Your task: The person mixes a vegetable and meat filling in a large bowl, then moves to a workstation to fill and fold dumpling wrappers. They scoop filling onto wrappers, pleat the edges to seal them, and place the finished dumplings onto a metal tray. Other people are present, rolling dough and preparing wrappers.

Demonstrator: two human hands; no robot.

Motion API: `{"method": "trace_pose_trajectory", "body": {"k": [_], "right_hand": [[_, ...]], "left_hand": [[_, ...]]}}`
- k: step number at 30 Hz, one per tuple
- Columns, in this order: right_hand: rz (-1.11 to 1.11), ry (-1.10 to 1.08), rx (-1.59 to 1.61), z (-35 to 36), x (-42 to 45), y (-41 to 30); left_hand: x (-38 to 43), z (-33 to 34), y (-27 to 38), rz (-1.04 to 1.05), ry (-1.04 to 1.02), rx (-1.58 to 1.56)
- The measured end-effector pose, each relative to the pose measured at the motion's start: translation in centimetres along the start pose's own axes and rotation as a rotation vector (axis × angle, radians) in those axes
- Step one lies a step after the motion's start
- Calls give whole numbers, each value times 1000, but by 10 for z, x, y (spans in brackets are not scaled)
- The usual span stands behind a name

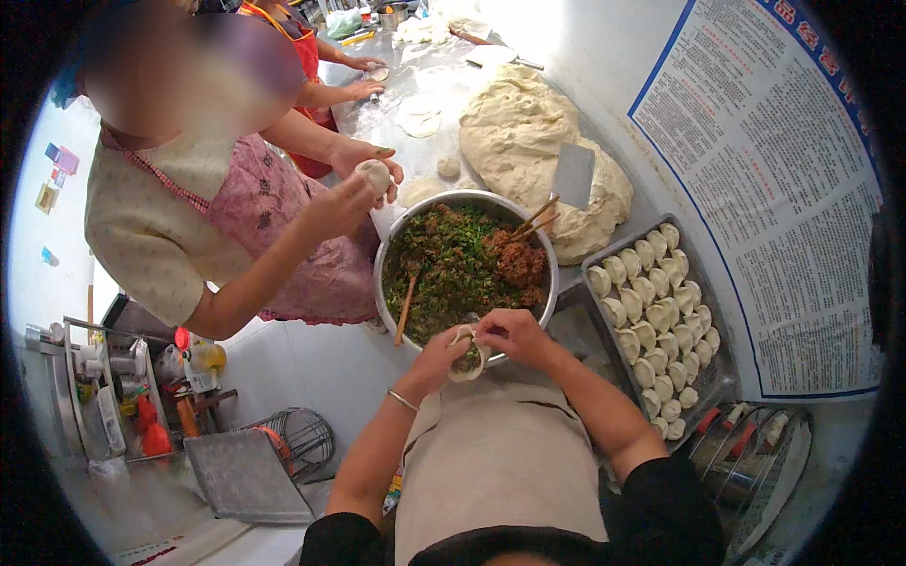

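Observation:
My left hand (433,364) holds a round dough wrapper (467,357) with green filling in its middle. At the wrapper's upper right edge, the fingers of my right hand (515,336) pinch the dough. Just beyond both hands stands a large steel bowl (382,283). Chopped greens and minced meat filling (453,262) lie in it, redder at the right side. A wooden stick (405,311) leans on its near left rim, and chopsticks (538,218) stick out at the upper right.
A metal tray (722,385) of several filled dumplings (662,315) is at the right. Behind the bowl sits a big dough mass (524,127) with a metal scraper (573,175) on it. A co-worker in a pink apron (276,191) holds a dumpling (373,175) at the left; another works farther back.

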State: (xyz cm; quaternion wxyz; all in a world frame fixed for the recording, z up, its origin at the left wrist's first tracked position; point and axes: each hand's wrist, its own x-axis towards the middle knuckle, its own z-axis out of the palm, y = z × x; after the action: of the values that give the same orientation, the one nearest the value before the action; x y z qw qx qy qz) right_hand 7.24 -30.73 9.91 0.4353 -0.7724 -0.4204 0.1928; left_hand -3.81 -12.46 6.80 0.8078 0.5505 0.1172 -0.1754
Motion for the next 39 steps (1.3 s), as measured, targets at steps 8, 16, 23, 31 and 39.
{"method": "trace_pose_trajectory", "body": {"k": [8,16,23,31,39], "right_hand": [[337,24,459,8,-3,17],[49,174,119,15,-7,5],[-179,52,-175,12,-4,12],[199,69,211,11,-1,11],[6,177,93,17,-2,9]], "left_hand": [[5,-10,-13,-29,-4,-552],[-1,18,-14,82,185,-340],[-6,17,3,-24,119,-118],[4,-1,-5,146,81,130],[-3,16,-2,18,204,-227]]}}
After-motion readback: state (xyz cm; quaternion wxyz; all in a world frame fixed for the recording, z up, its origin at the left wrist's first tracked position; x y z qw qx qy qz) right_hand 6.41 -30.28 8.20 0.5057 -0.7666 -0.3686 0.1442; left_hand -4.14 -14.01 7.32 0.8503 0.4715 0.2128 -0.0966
